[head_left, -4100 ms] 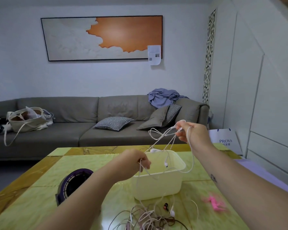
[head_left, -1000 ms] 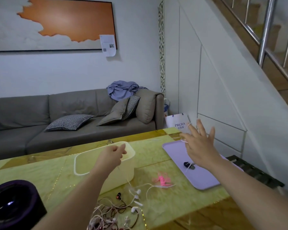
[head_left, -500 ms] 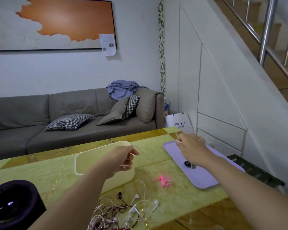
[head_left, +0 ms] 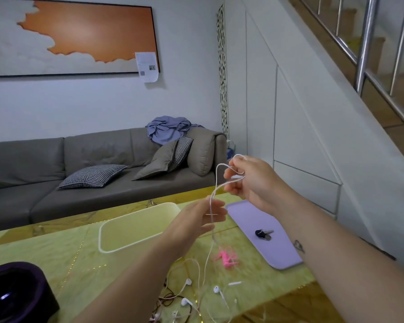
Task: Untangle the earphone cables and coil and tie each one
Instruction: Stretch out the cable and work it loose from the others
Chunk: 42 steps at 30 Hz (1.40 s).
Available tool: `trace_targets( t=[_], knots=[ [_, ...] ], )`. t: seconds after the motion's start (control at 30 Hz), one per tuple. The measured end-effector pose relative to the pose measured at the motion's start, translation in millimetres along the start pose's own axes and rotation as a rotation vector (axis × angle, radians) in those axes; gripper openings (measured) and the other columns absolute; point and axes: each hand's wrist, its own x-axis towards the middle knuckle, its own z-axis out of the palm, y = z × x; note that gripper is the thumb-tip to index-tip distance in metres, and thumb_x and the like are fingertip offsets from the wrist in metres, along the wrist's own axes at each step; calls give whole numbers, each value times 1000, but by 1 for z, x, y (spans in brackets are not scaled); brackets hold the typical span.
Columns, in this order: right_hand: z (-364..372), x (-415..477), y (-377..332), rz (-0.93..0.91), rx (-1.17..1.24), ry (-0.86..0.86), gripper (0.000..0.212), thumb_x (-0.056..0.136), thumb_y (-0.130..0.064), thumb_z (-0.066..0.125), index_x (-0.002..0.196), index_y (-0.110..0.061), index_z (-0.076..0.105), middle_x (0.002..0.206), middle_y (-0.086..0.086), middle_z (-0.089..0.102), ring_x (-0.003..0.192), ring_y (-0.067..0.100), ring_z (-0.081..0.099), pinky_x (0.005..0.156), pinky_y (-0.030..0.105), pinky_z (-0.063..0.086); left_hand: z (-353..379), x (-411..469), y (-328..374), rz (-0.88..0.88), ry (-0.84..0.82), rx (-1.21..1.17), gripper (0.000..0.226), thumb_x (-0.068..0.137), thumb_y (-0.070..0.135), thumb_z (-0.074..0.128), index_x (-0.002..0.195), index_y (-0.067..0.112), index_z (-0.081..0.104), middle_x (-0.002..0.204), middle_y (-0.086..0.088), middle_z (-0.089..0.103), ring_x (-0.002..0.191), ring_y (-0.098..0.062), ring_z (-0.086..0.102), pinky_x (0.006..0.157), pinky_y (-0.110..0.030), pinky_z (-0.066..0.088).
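Raised from the tray [head_left: 250, 220] since half a second ago, the right hand [head_left: 251, 183] grips loops of white cable [head_left: 210, 201] at centre right. Cable runs down through the blurred left hand [head_left: 194, 222], grip not discernible, to the tangle [head_left: 184, 299] on the worktop [head_left: 56, 252], lower centre.

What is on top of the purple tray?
A dark key fob with a metal key lies on the purple tray. The right forearm covers the tray's near right edge, so anything there is hidden.
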Motion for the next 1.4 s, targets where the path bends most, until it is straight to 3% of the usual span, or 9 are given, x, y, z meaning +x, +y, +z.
trace_targets(
  t=[0.1,0.23,0.43,0.5,0.6,0.9,1.2,1.3,1.4],
  knots=[
    [4,-1,-7,-2,277,54,26,101,-10,32,78,-9,43,74,9,53,56,23,65,48,24,50,4,-7,12,-20,-199,-129,59,93,56,28,94,9,65,74,-3,67,78,-19,67,92,-36,44],
    [-5,8,-8,-24,621,327,22,100,-7,36,80,-5,46,86,14,53,86,34,58,80,42,52,-2,-12,13,-44,-162,-226,56,92,54,32,78,8,62,54,1,40,48,-13,45,86,-38,48],
    [-34,17,47,-505,-838,506,28,97,-12,38,70,-16,42,73,-2,47,90,29,49,82,32,33,-34,-15,-4,29,100,-97,20,98,20,47,93,8,63,57,6,40,51,-8,45,90,-39,49],
    [-44,19,70,-391,-1232,464,24,99,-19,35,88,-12,55,98,7,56,125,35,38,108,47,22,-43,-13,-3,55,181,-164,20,97,20,49,90,9,63,56,5,38,50,-8,43,84,-35,49],
    [-52,14,86,-104,-1535,395,34,99,-26,28,111,-15,58,130,6,47,143,30,10,109,64,5,-51,-10,2,89,265,-240,20,95,22,52,84,9,63,55,4,35,48,-8,37,77,-31,48],
    [-70,7,84,-37,-1597,502,37,94,-27,31,97,-19,67,122,3,52,138,28,22,106,69,3,-32,-10,-2,32,111,-281,18,96,26,50,90,13,61,56,7,26,44,-6,22,55,-21,36],
    [-103,6,92,10,-1664,548,31,94,-34,39,102,-18,64,126,6,52,137,31,22,108,60,12,1,-2,7,-57,-196,-348,29,99,22,42,120,25,61,63,6,39,46,-6,29,56,-20,42],
    [-105,7,97,106,-1483,258,26,93,-35,41,77,-18,54,95,2,58,99,24,52,86,37,39,10,0,4,-55,-148,-179,29,101,19,37,119,21,60,60,6,31,48,-7,23,50,-18,34],
    [-97,0,89,367,-1354,-159,38,92,-41,51,64,-20,36,66,-5,39,58,11,39,54,23,28,15,0,1,-48,-106,-17,28,102,18,36,115,17,61,57,7,27,49,-9,20,49,-18,28]
  ],
)
